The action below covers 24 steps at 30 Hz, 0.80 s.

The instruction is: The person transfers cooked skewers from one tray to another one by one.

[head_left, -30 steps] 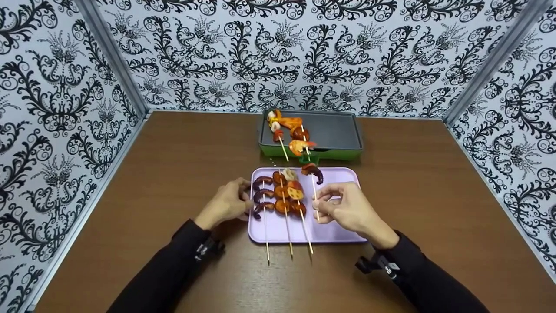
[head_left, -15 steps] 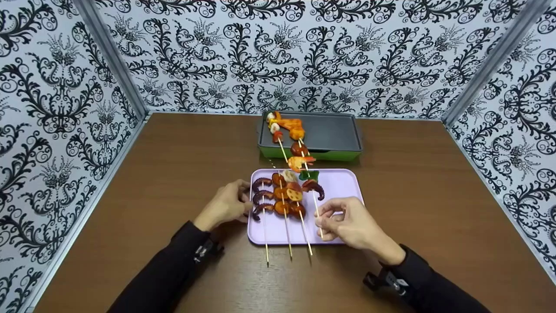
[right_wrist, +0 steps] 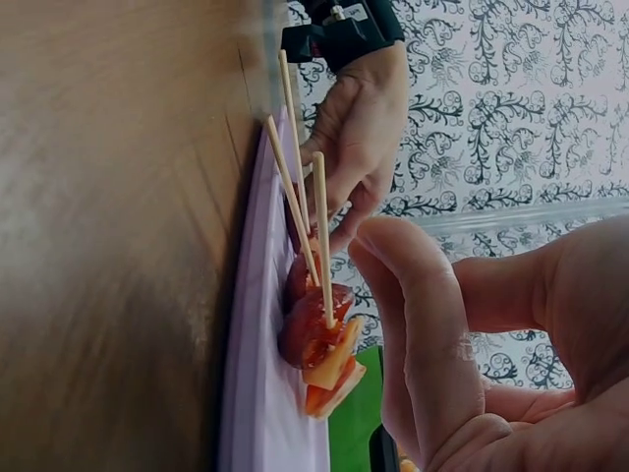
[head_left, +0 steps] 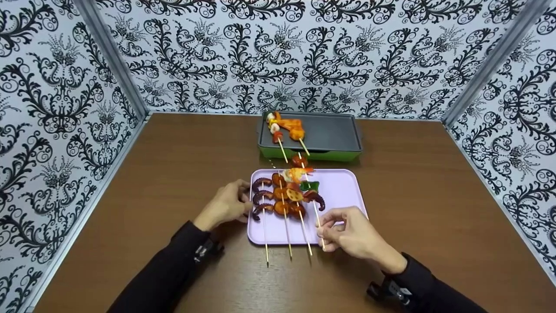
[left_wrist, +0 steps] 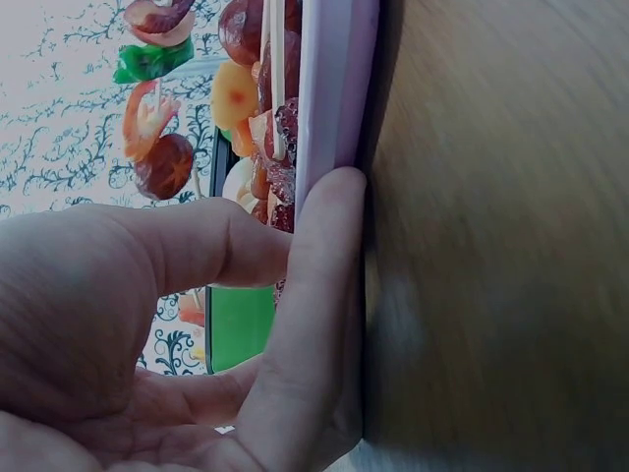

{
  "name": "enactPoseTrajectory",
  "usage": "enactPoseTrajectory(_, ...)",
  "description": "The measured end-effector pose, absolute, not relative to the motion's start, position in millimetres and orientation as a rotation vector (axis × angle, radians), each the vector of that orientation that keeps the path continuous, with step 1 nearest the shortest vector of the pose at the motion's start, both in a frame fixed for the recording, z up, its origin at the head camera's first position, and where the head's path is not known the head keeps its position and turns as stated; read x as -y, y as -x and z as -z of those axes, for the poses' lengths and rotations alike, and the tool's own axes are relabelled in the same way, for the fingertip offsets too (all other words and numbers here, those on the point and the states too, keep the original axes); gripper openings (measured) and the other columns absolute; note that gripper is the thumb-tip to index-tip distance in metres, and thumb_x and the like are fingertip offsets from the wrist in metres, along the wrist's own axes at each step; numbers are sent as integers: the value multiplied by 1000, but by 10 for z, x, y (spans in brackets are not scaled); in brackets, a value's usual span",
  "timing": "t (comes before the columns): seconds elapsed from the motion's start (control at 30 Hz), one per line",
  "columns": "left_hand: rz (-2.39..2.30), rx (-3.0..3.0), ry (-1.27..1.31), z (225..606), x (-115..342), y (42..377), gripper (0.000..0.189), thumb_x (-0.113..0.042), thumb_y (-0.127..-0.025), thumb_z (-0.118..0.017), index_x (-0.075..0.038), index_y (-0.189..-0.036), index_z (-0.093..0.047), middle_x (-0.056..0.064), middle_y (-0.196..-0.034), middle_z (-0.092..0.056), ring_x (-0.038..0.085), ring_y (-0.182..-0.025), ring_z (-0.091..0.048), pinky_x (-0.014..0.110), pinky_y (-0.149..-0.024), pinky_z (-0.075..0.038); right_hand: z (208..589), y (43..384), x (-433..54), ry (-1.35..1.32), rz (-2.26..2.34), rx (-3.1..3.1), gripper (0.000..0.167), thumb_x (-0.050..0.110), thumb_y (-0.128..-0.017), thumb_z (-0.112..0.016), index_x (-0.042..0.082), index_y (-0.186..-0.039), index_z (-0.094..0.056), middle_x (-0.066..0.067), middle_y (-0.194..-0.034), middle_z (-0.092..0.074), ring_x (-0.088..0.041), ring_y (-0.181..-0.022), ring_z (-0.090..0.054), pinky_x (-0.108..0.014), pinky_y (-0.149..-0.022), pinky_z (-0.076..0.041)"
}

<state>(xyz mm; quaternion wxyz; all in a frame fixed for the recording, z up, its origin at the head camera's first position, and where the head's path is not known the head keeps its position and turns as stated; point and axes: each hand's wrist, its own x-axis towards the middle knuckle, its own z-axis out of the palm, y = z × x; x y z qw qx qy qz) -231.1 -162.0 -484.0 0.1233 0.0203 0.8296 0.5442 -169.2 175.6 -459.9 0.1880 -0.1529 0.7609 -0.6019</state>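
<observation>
My left hand [head_left: 228,202] grips the left edge of a lilac tray [head_left: 341,187]; in the left wrist view its fingers lie against the tray's rim. My right hand [head_left: 352,230] pinches the bare lower stick of a food skewer [head_left: 309,186] carrying a purple tentacle, a green piece, a shrimp and a round brown piece. This skewer hangs over the tray, right of three others: a tentacle skewer [head_left: 263,195], a skewer of brown rounds [head_left: 281,208] and a mixed skewer [head_left: 294,194] with a lotus slice. In the right wrist view my fingers hide the held stick.
Behind the tray stands a green grill box [head_left: 339,154] with a dark grey plate. On its left side lie a skewer with white and red pieces [head_left: 274,128] and one with orange pieces [head_left: 296,133]. Patterned walls [head_left: 282,56] enclose the brown table [head_left: 182,148].
My right hand has drawn the held skewer towards me, from in front of the grill to above the tray. The left hand stays at the tray's edge.
</observation>
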Motion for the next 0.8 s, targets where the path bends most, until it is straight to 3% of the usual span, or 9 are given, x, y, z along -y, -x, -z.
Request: enactPoseTrajectory(0.8, -1577, -2413, -58, 4864, 1621, 2326, 67, 13, -85, -68, 2, -148, -49, 18, -95, -66, 28, -73, -71, 39, -59, -69, 4777, 1692, -1780, 340, 1690, -2020, 15, -2, -93, -73, -14, -101, -67, -17, -86, -68, -24, -70, -74, -38, -65, -70)
